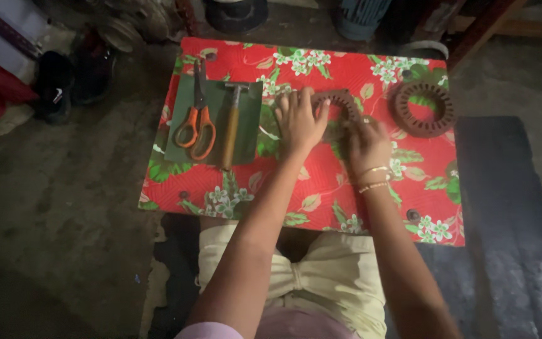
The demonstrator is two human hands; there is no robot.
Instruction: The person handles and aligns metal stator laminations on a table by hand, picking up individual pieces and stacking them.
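**Both hands on a rusty slotted ring, mid-table**

Brown toothed metal ring [340, 103], like a motor stator core, lies flat on the table [321, 182] slightly above centre. Left hand [299, 122] rests on its left edge, fingers spread and flat, not clamped. Right hand [366, 145] touches the ring's lower right side, fingers curled together at the rim; whether it really pinches anything I cannot tell, blurred. Gold bangles [372, 179] on right wrist.

Second ring [423, 108], same kind, lies apart near the table's right far corner. Left of the hands: green mat [249, 135] carrying orange-handled scissors [197, 129] and a hammer [231, 125] with wooden handle, side by side, both pointing away. Table covered in red floral cloth. Person sits at the near edge, pale yellow garment [327, 279] over the lap. Dark shoes [70, 78] on the floor at far left.
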